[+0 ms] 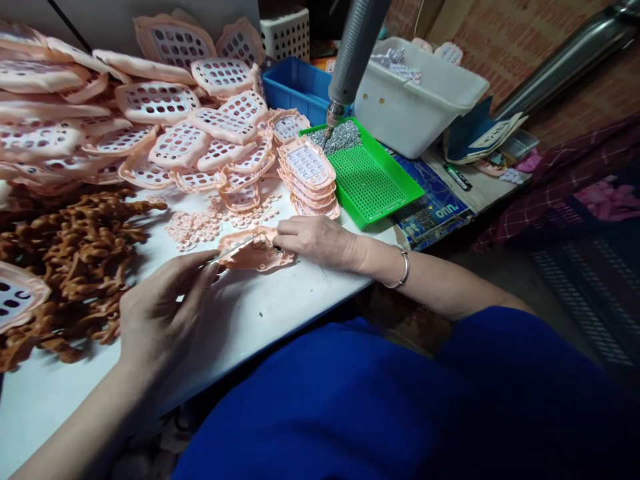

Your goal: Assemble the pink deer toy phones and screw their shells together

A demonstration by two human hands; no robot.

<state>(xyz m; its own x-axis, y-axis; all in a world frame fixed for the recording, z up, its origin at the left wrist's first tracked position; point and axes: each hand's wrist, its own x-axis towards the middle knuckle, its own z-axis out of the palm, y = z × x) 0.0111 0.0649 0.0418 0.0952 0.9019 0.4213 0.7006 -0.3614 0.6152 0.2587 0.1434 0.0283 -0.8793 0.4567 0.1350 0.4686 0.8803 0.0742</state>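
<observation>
A peach-coloured plastic shell (pixel 240 259) lies hollow side up on the white table, with thin dark wires or a coil inside it. My left hand (pixel 163 303) is closed on a thin metal rod (pixel 234 251), which reaches over the shell; its exact kind is unclear. At the shell's right end, my right hand (pixel 320 241) grips the edge with its fingertips, by a small dark part. Just behind the shell is a heap of small peach plastic pieces (pixel 193 227).
Piled peach frames with white perforated panels (pixel 157 103) fill the back left, above brown plastic parts (pixel 80 267). A stack of frames (pixel 309 167) stands beside a green tray (pixel 387 183) holding screws (pixel 345 137). An electric screwdriver (pixel 353 60) hangs over it. Blue (pixel 295 83) and white bins (pixel 410 113) stand behind.
</observation>
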